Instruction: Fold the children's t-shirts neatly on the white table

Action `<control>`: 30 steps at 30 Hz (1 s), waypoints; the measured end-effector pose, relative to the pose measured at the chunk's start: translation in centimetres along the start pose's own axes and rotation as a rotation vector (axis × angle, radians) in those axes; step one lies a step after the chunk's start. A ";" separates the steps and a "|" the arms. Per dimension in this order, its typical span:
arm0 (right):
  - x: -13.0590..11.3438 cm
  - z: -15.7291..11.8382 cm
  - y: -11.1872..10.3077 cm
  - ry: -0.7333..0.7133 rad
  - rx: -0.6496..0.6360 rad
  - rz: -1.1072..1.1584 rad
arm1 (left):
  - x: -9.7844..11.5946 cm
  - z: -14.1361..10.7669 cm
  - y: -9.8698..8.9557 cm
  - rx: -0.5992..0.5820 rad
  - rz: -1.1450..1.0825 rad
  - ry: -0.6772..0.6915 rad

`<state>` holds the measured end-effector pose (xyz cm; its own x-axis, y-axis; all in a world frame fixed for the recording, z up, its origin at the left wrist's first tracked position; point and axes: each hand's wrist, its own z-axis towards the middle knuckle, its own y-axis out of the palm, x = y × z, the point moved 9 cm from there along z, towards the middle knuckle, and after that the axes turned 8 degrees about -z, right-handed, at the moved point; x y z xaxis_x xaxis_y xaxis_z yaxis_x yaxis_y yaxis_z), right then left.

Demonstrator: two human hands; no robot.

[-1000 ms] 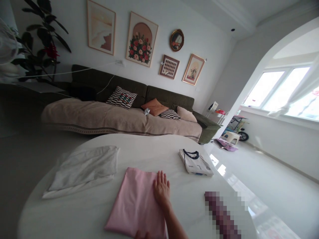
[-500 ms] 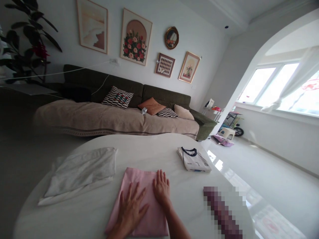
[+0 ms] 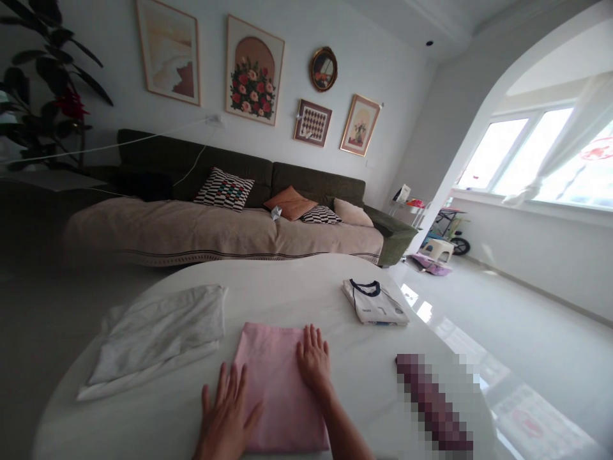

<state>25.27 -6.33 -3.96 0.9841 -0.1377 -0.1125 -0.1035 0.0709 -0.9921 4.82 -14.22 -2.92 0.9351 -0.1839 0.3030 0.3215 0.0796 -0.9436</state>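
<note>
A pink folded cloth (image 3: 280, 390) lies flat on the white table (image 3: 287, 287) in front of me. My left hand (image 3: 230, 409) rests along its left edge, fingers spread and partly over the bare tabletop. My right hand (image 3: 315, 361) lies flat on the cloth's right edge with its fingers stretched out. Neither hand grips anything. To the left is a grey-white cloth (image 3: 158, 335), loosely folded. Toward the back right sits a folded white shirt (image 3: 376, 303) with a dark collar.
A blurred-out dark purplish object (image 3: 433, 406) lies on the table's right side. Behind the table stands a green sofa (image 3: 318, 179) with a beige cover and several cushions. A white stool (image 3: 438, 249) and other items stand on the floor at right.
My left hand has slid left from the middle of the pink cloth to its left edge. My right hand stays on the right edge.
</note>
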 end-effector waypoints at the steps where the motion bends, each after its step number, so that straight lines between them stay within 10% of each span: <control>1: 0.0 0.0 -0.1 0.000 0.000 0.001 | 1.1 1.4 -0.9 0.051 0.002 0.036; 5: -0.1 -0.1 -0.3 -0.015 0.007 0.002 | 3.6 7.3 -1.4 0.098 -0.042 0.161; 10: 0.0 0.0 -0.1 -0.016 0.013 0.015 | 0.7 10.2 1.5 0.025 -0.071 0.126; 30: -0.2 -4.4 -2.6 -0.113 -0.074 -0.052 | -2.9 5.7 -1.8 -0.061 -0.153 0.058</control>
<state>24.68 -10.78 -1.61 0.9980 -0.0272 -0.0575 -0.0577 -0.0066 -0.9983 2.35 -8.21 -1.38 0.8653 -0.2457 0.4369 0.4478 -0.0127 -0.8940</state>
